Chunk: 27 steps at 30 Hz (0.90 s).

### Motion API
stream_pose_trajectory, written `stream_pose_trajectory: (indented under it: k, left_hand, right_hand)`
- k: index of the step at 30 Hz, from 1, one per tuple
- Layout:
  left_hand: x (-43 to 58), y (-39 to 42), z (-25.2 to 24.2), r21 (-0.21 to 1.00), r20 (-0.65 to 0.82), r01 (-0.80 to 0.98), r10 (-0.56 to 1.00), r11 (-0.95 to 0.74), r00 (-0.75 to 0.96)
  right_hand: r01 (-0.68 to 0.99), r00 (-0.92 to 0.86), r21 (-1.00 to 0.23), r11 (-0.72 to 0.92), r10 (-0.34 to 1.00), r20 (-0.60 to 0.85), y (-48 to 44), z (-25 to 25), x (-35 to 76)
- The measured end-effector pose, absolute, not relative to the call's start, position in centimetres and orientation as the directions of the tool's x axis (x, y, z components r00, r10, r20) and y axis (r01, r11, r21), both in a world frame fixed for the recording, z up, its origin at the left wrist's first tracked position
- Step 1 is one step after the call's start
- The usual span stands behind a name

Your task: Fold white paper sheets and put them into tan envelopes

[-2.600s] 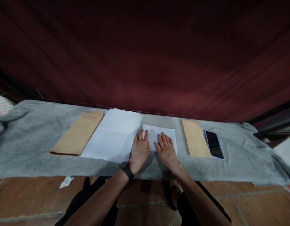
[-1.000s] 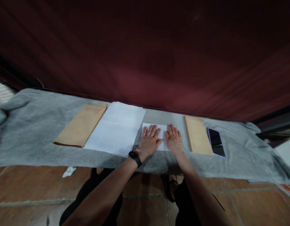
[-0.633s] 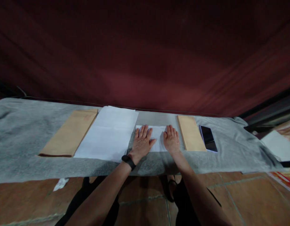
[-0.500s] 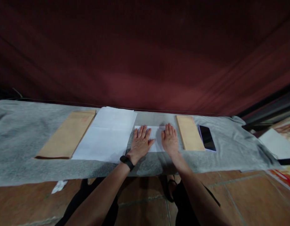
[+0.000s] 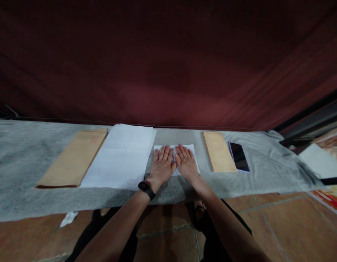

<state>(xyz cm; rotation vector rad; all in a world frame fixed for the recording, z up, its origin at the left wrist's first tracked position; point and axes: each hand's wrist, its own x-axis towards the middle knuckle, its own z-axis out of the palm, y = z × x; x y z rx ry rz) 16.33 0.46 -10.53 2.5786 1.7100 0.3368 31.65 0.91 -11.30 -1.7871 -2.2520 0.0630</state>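
Observation:
A small white sheet of paper (image 5: 196,160), which looks folded, lies flat in front of me under both palms. My left hand (image 5: 162,165) rests on its left part, fingers stretched out, a dark band round the wrist. Flat on the right part lies my right hand (image 5: 186,162), its fingers straight and close together. The two thumbs nearly meet over the middle of the paper, and the hands cover most of it. To the left, larger white sheets (image 5: 120,156) lie beside the brown paper envelopes (image 5: 74,158). Right of my hands is a stack of smaller tan envelopes (image 5: 219,152).
A phone (image 5: 239,156) lies right of the tan stack. Grey cloth (image 5: 269,163) covers the narrow table, with a dark red curtain (image 5: 168,72) behind it. A crumpled white scrap (image 5: 69,218) is on the tiled floor. At far right sits a white board-like piece (image 5: 321,160).
My right hand has slid left across the paper towards my left hand, uncovering the paper's right edge. My left hand stays nearly in place. The view has shifted slightly.

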Motion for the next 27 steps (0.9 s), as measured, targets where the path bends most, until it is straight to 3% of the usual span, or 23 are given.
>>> stream_pose_trajectory:
  k: [21,27]
  left_hand:
    - [15.0,0.2,-10.4,0.114,0.193,0.878,0.877,-0.465,0.44]
    - [14.7,-0.3,-10.9,0.098,0.206,0.927,0.918,-0.363,0.338]
  right_hand:
    - [0.985,-0.059,-0.141,0.098,0.965,0.256,1.3,-12.8,34.5]
    - [0.992,-0.042,-0.105,0.072,0.962,0.269,1.1,-13.0,35.2]
